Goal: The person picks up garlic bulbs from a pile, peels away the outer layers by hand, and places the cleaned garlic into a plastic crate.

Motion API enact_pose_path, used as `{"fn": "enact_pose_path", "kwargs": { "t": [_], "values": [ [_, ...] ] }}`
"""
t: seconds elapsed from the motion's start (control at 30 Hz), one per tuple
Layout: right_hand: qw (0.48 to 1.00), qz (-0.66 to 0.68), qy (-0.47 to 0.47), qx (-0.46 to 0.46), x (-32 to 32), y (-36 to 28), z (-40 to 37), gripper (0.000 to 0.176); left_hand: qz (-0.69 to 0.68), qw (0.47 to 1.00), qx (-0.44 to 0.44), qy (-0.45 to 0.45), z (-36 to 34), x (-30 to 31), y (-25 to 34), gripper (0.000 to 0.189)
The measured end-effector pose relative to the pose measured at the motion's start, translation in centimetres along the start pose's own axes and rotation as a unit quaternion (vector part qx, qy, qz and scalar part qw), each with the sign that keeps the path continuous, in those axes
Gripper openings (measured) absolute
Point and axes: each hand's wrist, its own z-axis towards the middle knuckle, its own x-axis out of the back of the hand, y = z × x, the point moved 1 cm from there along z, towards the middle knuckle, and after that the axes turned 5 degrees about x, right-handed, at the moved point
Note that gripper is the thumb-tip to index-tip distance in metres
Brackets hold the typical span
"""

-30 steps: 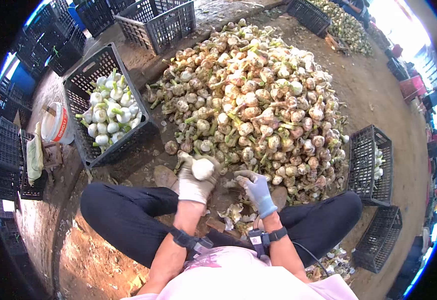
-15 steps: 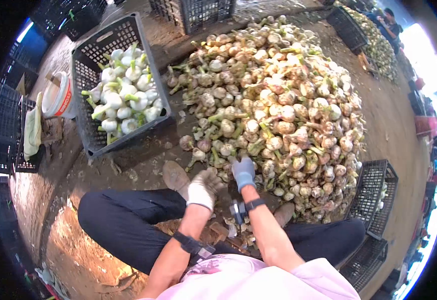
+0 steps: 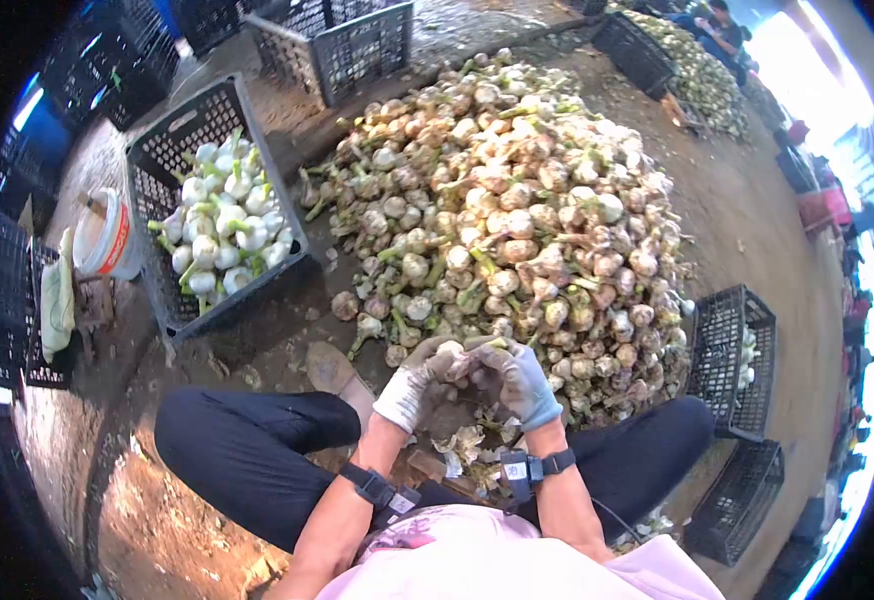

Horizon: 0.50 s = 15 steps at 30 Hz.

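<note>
Both gloved hands meet in front of me at the near edge of a large heap of unpeeled garlic bulbs (image 3: pixel 517 220). My left hand (image 3: pixel 417 382) is closed around a garlic bulb (image 3: pixel 451 355). The fingers of my right hand (image 3: pixel 519 378) are pinched on the stem end of the same bulb. Loose peel scraps (image 3: pixel 465 443) lie on the ground just below the hands. To the left, a black crate (image 3: pixel 302 245) holds clean white garlic bulbs (image 3: pixel 225 222) with green stems.
A white bucket (image 3: pixel 107 240) stands left of the crate. More black crates (image 3: pixel 365 50) are at the top, and others (image 3: pixel 732 360) at the right. A person (image 3: pixel 722 32) sits by a second garlic pile (image 3: pixel 692 78) at the upper right.
My right hand has come back from the heap to my left hand, and a bulb now shows between them. The view has shifted, moving the heap and crates within the frame.
</note>
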Motion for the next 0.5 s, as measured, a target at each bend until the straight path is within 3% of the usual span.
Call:
{"fn": "enact_pose_path", "kwargs": {
  "t": [0.03, 0.07, 0.1, 0.13, 0.27, 0.5],
  "values": [
    [1.000, 0.027, 0.010, -0.003, 0.1, -0.1, -0.4, 0.021, 0.012, 1.000, 0.003, -0.009, -0.1, -1.0, 0.0, 0.052],
    [0.997, 0.048, 0.033, 0.049, -1.1, -1.2, -1.3, 0.023, 0.059, 0.996, -0.060, 0.024, -0.3, -2.1, -0.1, 0.053],
    [0.996, 0.026, 0.085, -0.008, -0.6, -0.8, -1.9, 0.020, 0.104, 0.985, -0.123, 0.055, -0.3, -2.9, -0.4, 0.055],
    [0.992, 0.069, 0.104, 0.003, -0.9, -1.0, -2.5, 0.019, 0.105, 0.983, -0.150, 0.021, -0.3, -3.4, -0.7, 0.057],
    [0.978, 0.168, 0.118, 0.027, -0.3, -1.0, -4.0, 0.018, 0.192, 0.959, -0.203, 0.039, -0.9, -5.4, -1.7, 0.058],
    [0.968, 0.244, 0.065, 0.008, 1.7, -2.1, -6.7, 0.019, 0.113, 0.983, -0.136, 0.042, -1.1, -6.6, -3.5, 0.057]
  ]
}}
